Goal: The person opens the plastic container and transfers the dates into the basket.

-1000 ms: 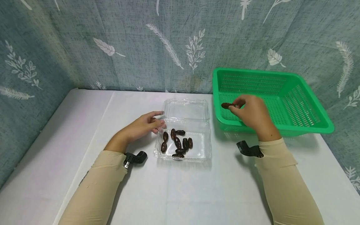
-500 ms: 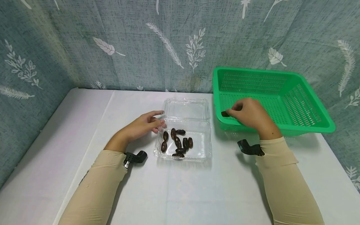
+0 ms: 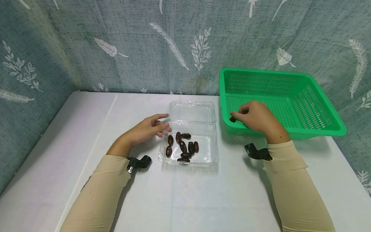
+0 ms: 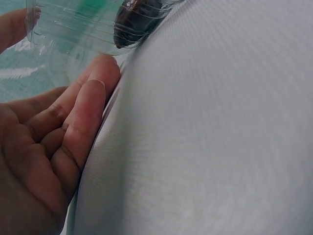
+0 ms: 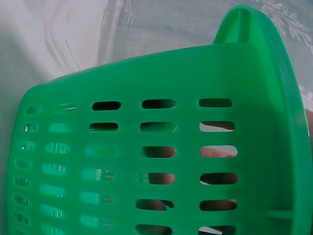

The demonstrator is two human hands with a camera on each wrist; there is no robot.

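Note:
An open clear plastic clamshell box (image 3: 207, 146) lies on the white-covered table, its lid (image 3: 192, 112) folded back. Several dark brown dates (image 3: 183, 147) sit inside, mostly toward the left and middle. My left hand (image 3: 145, 131) rests at the box's left side with relaxed fingers, fingertips right at the plastic rim and wall. The left wrist view shows those fingers (image 4: 88, 107) beside the box, with a date (image 4: 139, 22) behind the plastic. Inside the green basket (image 3: 301, 132), near its front left corner, my right hand (image 3: 255, 117) pinches a date (image 3: 232, 119), mostly hidden by the fingertips.
The basket stands at the back right of the table, and its perforated wall (image 5: 122, 137) fills the right wrist view, with parts of the hand showing through the slots. A leaf-patterned grey-green curtain (image 3: 130, 48) hangs behind. White cloth (image 3: 185, 199) covers the table.
My right hand has lowered the date into the basket's near left corner, and less of the date shows now. The left hand and the box have stayed in place.

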